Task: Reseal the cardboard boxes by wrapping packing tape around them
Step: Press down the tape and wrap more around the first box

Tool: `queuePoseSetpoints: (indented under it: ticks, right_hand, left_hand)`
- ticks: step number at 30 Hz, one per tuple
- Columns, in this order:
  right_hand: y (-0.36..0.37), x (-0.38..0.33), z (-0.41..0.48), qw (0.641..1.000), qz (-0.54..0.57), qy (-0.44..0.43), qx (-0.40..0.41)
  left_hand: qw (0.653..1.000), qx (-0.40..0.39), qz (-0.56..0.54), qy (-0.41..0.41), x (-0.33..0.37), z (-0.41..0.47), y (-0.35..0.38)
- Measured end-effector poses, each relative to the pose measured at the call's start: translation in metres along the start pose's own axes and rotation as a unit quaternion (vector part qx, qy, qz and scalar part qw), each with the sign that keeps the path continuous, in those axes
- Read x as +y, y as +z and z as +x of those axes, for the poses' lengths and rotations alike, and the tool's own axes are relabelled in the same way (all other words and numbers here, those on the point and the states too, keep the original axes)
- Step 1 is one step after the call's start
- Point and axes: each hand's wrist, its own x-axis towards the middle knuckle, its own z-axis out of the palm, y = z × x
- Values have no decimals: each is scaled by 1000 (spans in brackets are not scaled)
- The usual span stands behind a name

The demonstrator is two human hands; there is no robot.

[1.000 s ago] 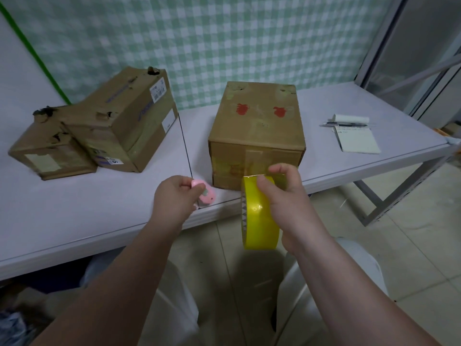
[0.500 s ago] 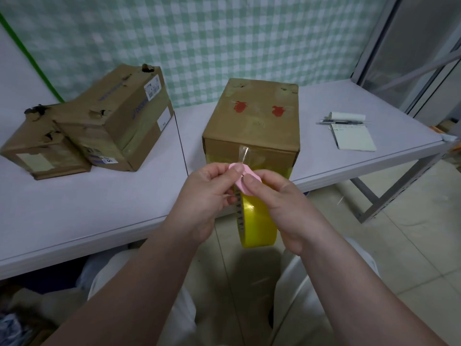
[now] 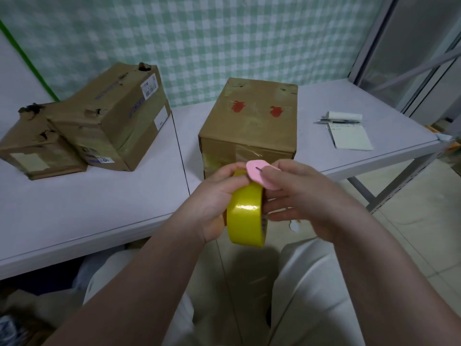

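A yellow packing tape roll (image 3: 245, 218) hangs upright in front of the table edge, between both hands. My left hand (image 3: 212, 201) grips the roll from its left side, fingers curled over the top. My right hand (image 3: 306, 196) pinches a small pink cutter (image 3: 259, 174) with a dark blade slot just above the roll, its lower fingers lying against the roll's right side. Right behind the hands, a tall cardboard box (image 3: 252, 121) with two red marks on top stands on the table. Clear tape shows on its near face.
Two worn cardboard boxes sit at the left of the white table (image 3: 99, 196): a larger tilted one (image 3: 119, 116) leaning on a flat one (image 3: 32, 143). A notepad (image 3: 350, 136) and pen (image 3: 341, 121) lie at the right. A metal table leg (image 3: 389, 186) stands beyond.
My left hand lifted the pink cutter off the table and brought it to the roll. The cutter is now in my right hand, and my left hand has taken the roll.
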Motion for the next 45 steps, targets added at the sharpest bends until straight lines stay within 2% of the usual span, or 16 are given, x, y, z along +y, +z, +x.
queuePoseSetpoints:
  ticks: [5,10,13,16,18,22,27,35,39,45]
  right_hand:
    - [-13,-3,6,991,7,-70,111]
    - [-8,-2,18,989,36,-102,96]
    - [-1,0,25,990,-10,-119,75]
    - [2,1,30,983,-84,-136,93]
    - [3,-1,32,967,-161,-154,124]
    - [7,-3,38,905,-320,-211,185]
    - [13,-2,41,860,-422,-240,155]
    - [20,-3,40,793,-524,-268,157]
    - [22,-6,41,773,-550,-271,163]
    - [20,-12,43,745,-593,-266,150]
  left_hand:
    - [1000,11,-26,2,7,-2,0]
    - [999,22,-30,-11,7,-3,-3]
    - [999,27,-28,-11,6,-2,-4]
    - [1000,28,-10,-4,4,1,-6]
    - [1000,29,8,-1,4,1,-8]
    - [999,28,17,2,4,2,-10]
    - [999,27,26,11,4,5,-11]
    - [999,30,36,18,3,9,-14]
    - [998,33,53,24,2,10,-16]
    - [1000,7,19,11,6,8,-16]
